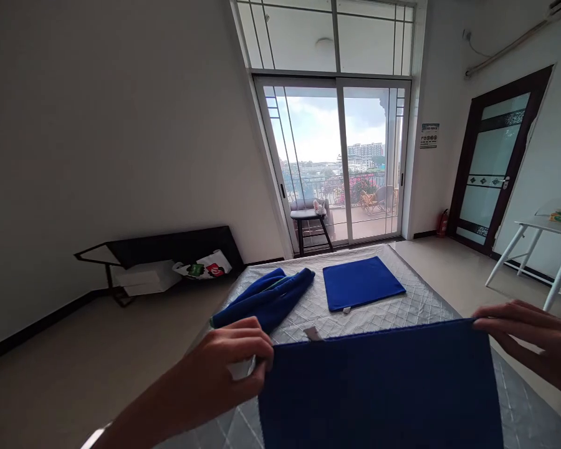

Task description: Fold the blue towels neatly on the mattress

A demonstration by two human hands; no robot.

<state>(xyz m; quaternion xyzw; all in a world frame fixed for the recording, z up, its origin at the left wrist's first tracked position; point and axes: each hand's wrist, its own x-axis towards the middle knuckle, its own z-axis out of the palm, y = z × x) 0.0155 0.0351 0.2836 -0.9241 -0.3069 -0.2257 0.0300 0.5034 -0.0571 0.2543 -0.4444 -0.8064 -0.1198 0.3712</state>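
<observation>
I hold a dark blue towel [378, 393] stretched flat in front of me over a grey quilted bed [416, 299]. My left hand [229, 368] pinches its top left corner, and my right hand [533, 340] pinches its top right corner. A small grey tag shows at the towel's top edge. Farther off on the bed lies a neatly folded blue towel [359, 284]. To its left sits a loose pile of blue towels [266, 298].
A glass sliding balcony door [341, 162] stands beyond the bed, with a dark stool [311, 221] before it. A low black rack [163, 255] with bags leans at the left wall. A white table [546, 240] and a dark-framed door [495, 162] are at the right.
</observation>
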